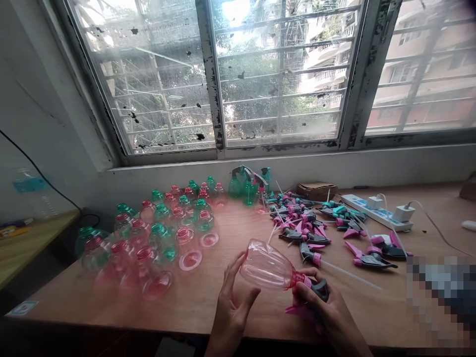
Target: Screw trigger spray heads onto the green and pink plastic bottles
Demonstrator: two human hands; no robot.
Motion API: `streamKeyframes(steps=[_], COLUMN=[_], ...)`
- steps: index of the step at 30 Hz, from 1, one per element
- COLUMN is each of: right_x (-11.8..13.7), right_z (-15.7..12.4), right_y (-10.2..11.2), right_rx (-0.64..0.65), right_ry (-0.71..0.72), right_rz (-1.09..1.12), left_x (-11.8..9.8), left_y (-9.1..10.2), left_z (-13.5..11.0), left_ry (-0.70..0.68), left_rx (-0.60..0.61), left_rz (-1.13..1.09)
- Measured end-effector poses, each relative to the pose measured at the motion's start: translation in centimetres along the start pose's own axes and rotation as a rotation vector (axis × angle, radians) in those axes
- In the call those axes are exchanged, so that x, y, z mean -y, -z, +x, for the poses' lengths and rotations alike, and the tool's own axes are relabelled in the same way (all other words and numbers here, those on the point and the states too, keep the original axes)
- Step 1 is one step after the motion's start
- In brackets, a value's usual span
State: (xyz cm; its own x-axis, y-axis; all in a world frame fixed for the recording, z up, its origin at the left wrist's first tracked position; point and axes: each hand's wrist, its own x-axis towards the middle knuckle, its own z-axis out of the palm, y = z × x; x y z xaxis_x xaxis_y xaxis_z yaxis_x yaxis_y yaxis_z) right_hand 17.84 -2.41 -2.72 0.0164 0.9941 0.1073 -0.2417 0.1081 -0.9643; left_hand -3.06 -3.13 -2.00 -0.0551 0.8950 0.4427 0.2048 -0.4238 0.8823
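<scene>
A clear pink spray bottle [266, 265] is tilted on its side above the front of the table, its neck pointing right. My right hand [325, 302] is closed around the neck and the grey and pink trigger sprayer [320, 289] fitted there. Close to the bottle's base, my left hand [234, 302] has its fingers spread and thumb apart; whether its fingertips touch the plastic I cannot tell. Beyond my right hand lies a loose sprayer [310, 254] with a long clear tube.
Pink and green open-necked bottles [137, 233] crowd the table's left side. Several bottles with sprayers [249, 188] stand by the window wall. A heap of trigger sprayers [301, 218] lies right of centre, near a white power strip [375, 210] and a cardboard box [316, 191].
</scene>
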Motion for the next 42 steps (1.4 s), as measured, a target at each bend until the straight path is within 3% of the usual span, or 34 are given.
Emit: streamKeyframes(steps=[6, 9, 13, 18, 22, 29, 37, 42], right_x=[-0.6, -0.6, -0.4, -0.2, -0.1, -0.3, -0.5, -0.2], right_z=[0.0, 0.1, 0.1, -0.1, -0.2, 0.1, 0.1, 0.1], right_y=[0.0, 0.2, 0.3, -0.2, -0.4, 0.2, -0.1, 0.0], right_rx=[0.048, 0.047, 0.04, 0.016, 0.011, -0.018, 0.022, 0.003], right_ry=[0.001, -0.001, -0.01, -0.012, -0.004, -0.008, 0.013, -0.014], right_rz=[-0.089, -0.085, -0.01, -0.037, -0.084, -0.015, -0.09, -0.012], left_x=[-0.7, -0.2, 0.3, -0.2, -0.2, 0.0, -0.2, 0.1], left_y=[-0.6, -0.8, -0.9, -0.7, -0.6, -0.7, -0.8, -0.4], left_z=[-0.2, 0.0, 0.1, 0.0, 0.0, 0.4, 0.3, 0.5], left_ry=[0.108, 0.042, -0.041, 0.045, 0.093, -0.012, 0.109, 0.017], left_rx=[-0.124, -0.165, -0.17, -0.109, -0.171, -0.117, -0.174, -0.147], left_rz=[-0.034, -0.019, 0.049, 0.008, -0.08, 0.052, -0.06, -0.017])
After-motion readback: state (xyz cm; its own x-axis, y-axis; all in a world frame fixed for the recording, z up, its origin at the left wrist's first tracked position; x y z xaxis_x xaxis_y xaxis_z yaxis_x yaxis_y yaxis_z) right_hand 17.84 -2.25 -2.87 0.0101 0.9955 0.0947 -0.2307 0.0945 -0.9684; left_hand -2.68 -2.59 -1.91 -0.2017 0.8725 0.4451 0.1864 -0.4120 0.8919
